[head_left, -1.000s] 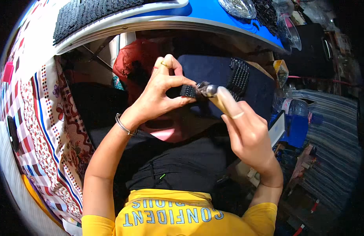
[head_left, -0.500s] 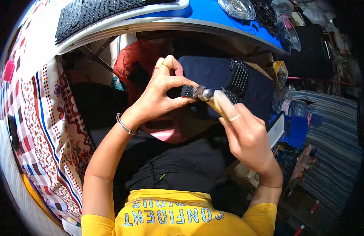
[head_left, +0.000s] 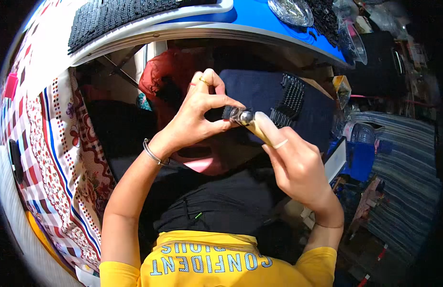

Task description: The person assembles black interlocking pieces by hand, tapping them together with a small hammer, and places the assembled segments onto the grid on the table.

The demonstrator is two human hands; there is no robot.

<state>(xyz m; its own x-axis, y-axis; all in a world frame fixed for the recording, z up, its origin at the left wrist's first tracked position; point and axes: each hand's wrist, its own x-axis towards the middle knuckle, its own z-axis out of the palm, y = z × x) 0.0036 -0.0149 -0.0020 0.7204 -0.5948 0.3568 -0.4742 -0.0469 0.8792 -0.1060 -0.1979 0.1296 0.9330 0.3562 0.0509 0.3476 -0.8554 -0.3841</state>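
Note:
My left hand pinches a small black beaded piece between thumb and forefinger, its other fingers curled above. My right hand is closed around what look like pliers with a dark metal head and yellowish handles. The tool's head meets the beaded piece at my left fingertips; the fingers hide its jaws. Just beyond lies a black beaded strip on a dark blue padded surface.
A blue-topped table with a pale edge stands ahead, bearing a black beaded mat, a clear plastic bowl and loose black pieces. Below it is a red bundle. Plastic bottles are at right.
The tool's head has shifted slightly left and turned at my left fingertips. My right hand has followed a little to the left; my left hand is almost unmoved.

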